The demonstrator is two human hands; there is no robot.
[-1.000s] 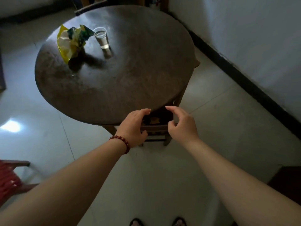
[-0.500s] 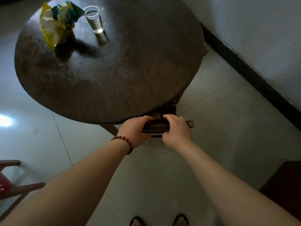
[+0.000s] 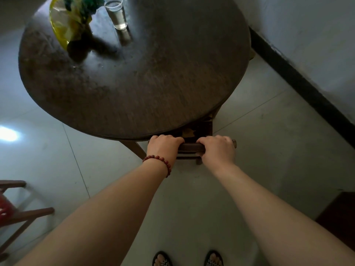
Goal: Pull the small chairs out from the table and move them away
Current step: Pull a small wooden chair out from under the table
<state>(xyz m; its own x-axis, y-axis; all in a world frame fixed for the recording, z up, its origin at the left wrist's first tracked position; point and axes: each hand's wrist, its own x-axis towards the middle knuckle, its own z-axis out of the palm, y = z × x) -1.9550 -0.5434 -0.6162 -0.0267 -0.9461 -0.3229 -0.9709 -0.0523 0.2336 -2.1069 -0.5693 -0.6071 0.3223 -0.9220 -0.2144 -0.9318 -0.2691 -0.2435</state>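
Note:
A small dark wooden chair point(image 3: 191, 147) is tucked under the near edge of a round dark table point(image 3: 153, 77); only its top back rail and a bit of the seat show. My left hand point(image 3: 163, 147), with a red bead bracelet on the wrist, grips the rail's left part. My right hand point(image 3: 218, 148) grips its right part. Both hands are closed around the rail, side by side. The rest of the chair is hidden beneath the tabletop.
On the table's far side stand a clear plastic cup point(image 3: 116, 13) and a yellow-green bag point(image 3: 70, 22). Another wooden chair with red point(image 3: 17, 212) sits at the left edge. A wall with a black baseboard point(image 3: 299, 81) runs along the right. Dark furniture point(image 3: 340, 217) is at lower right.
Both hands went from open and reaching to closed on the chair's back rail. The view has moved nearer to the table.

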